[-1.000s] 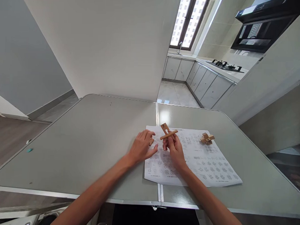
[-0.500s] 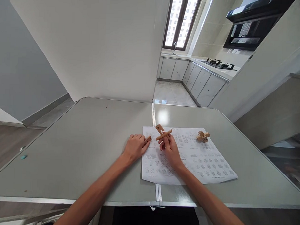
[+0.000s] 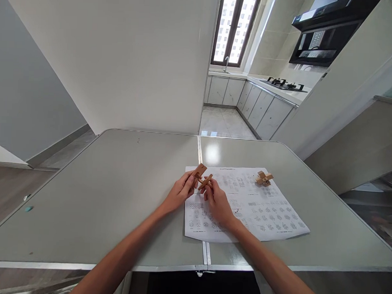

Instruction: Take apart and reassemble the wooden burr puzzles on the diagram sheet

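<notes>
Just below the frame's centre, the left hand (image 3: 179, 192) and right hand (image 3: 218, 203) pinch wooden puzzle pieces (image 3: 201, 169), which could slip if either grip loosens.

a flat brown wooden piece (image 3: 201, 169) is held near the scene's middle, its broad end slanting far and right; just nearer and right, a slim wooden stick (image 3: 205, 182) slants likewise, contact between them unclear.

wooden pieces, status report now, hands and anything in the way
Left hand and right hand both gripping wooden pieces, fit unclear. Pieces held over paper, left side. Separate block cluster right, out of the way.
</notes>
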The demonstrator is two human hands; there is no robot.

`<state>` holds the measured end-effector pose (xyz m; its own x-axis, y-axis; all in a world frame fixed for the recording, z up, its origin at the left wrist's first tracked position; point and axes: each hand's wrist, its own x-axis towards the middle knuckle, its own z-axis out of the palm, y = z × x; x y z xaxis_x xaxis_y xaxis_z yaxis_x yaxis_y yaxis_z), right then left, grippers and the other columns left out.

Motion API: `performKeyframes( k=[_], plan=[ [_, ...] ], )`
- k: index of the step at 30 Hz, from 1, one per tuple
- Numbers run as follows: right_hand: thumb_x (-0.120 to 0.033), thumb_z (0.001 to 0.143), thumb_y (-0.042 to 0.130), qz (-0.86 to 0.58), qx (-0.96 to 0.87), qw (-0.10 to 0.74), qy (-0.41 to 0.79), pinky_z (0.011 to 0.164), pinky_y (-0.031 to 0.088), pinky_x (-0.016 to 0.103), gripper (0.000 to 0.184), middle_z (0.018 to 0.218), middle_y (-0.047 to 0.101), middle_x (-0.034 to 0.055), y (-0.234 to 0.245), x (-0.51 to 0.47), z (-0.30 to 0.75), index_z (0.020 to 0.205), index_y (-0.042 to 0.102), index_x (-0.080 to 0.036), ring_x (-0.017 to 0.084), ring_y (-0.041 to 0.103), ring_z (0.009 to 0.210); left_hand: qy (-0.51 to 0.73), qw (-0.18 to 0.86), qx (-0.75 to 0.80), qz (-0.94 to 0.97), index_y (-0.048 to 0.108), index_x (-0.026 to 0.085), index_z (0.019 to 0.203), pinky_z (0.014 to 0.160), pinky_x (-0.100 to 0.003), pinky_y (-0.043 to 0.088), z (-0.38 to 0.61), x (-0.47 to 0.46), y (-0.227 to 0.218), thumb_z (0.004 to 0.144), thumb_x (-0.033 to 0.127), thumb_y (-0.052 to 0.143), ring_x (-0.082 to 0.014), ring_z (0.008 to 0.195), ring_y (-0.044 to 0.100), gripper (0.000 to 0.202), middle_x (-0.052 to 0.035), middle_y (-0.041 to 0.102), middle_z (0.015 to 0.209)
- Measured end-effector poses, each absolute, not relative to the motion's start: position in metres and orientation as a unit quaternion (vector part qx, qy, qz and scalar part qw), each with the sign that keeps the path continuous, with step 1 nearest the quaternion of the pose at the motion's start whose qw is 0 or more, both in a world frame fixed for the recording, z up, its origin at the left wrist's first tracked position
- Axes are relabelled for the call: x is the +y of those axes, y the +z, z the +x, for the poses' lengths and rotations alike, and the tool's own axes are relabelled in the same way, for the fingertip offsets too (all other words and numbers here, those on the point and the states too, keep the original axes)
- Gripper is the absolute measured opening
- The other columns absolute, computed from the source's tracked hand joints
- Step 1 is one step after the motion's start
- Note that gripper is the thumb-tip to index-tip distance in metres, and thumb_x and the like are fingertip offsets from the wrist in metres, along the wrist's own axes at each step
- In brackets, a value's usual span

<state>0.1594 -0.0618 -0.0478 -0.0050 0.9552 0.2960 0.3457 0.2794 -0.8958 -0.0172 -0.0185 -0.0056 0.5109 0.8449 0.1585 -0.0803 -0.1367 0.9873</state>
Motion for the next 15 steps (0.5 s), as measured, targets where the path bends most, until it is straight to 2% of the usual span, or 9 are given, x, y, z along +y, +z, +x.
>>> performKeyframes(
  k=[6,8,12,15],
  plan=[
    [-0.027,0.107,0.034,-0.525,-0.695,0.436,0.226,0.068,0.045,0.033,0.029,0.094,0.072,0.0053,-0.046,-0.066,0.158,0.128,0.054,-0.024,0.022,0.066,0.072,0.373,0.625,0.265,0.632,0.057,0.019,0.140,0.051,-0.023,0.032,-0.013,-0.027,0.000,0.105,0.057,0.044,-0.0108,0.064,0.043,0.053,-0.0013,0.050,0.086],
    [-0.027,0.106,0.034,-0.531,-0.701,0.429,0.205,0.066,0.045,0.032,0.031,0.096,0.073,0.0062,-0.047,-0.067,0.157,0.130,0.054,-0.024,0.023,0.067,0.073,0.371,0.619,0.284,0.632,0.058,0.020,0.140,0.052,-0.023,0.033,-0.012,-0.030,0.004,0.104,0.058,0.045,-0.0117,0.065,0.043,0.054,-0.0009,0.050,0.083],
    [-0.029,0.107,0.036,-0.547,-0.713,0.410,0.158,0.061,0.042,0.032,0.027,0.091,0.073,0.0076,-0.052,-0.065,0.157,0.118,0.060,-0.023,0.024,0.066,0.068,0.350,0.594,0.332,0.644,0.057,0.022,0.141,0.053,-0.023,0.035,-0.011,-0.035,0.008,0.104,0.058,0.044,-0.0124,0.064,0.042,0.054,0.0002,0.050,0.078],
    [-0.029,0.108,0.035,-0.545,-0.722,0.404,0.137,0.061,0.043,0.032,0.031,0.094,0.074,0.0086,-0.055,-0.064,0.157,0.124,0.060,-0.023,0.025,0.068,0.072,0.373,0.552,0.346,0.661,0.056,0.021,0.141,0.052,-0.023,0.036,-0.008,-0.036,0.005,0.105,0.057,0.043,-0.0117,0.060,0.041,0.053,0.0016,0.051,0.074]
  ],
)
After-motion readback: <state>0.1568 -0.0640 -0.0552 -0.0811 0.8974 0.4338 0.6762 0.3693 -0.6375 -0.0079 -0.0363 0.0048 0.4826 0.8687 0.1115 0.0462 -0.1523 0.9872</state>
